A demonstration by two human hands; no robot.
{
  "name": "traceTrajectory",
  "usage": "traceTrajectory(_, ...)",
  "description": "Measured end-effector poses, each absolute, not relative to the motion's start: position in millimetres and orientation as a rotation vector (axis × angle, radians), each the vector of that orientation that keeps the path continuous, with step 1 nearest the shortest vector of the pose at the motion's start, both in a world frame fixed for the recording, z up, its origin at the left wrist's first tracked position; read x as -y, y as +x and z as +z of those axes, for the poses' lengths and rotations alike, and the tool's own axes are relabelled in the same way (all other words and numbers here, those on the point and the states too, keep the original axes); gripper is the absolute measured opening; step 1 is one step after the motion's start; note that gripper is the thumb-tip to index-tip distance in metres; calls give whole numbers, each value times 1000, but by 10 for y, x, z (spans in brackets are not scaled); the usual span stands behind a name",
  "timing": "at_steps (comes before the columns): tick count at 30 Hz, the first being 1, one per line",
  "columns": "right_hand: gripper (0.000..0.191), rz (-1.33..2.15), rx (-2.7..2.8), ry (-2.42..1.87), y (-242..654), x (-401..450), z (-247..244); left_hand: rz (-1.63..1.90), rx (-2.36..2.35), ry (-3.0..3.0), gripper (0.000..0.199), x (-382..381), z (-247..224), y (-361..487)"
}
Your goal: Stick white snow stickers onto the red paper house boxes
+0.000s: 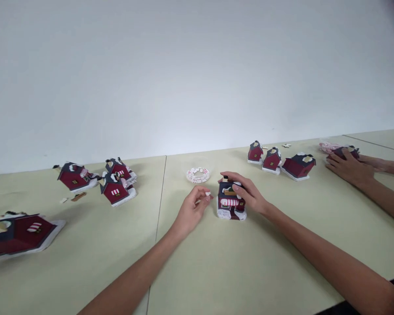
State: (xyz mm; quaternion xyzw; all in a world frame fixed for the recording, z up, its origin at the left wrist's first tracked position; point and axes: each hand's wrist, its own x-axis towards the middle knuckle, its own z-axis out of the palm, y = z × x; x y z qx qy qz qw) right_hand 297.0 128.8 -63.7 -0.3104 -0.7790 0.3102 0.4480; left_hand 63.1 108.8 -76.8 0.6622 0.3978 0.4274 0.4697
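So the little red candy-striped model house (pixel 230 202) sits on the table (pixel 190 267) between the hands, right hand (pixel 249 192) wrapped over its roof, left hand (pixel 195 206) just beside it pinching a tiny white piece (pixel 208 193).

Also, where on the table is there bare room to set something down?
Bare table shows between your left forearm and right forearm, before the held house; also between right forearm and co-worker's arm. Crowded: the left houses, the right houses.
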Motion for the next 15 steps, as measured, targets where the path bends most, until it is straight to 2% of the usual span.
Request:
traceTrajectory(7, 44, 733, 1910, -739, 2984, -1266, -705, 1026, -877, 1654, 24, -991, -781, 671)
traceTrajectory(15, 43, 454, 1973, -725, 2989, -1191, -848, 985, -773, 1481, 26, -975, -797, 697)
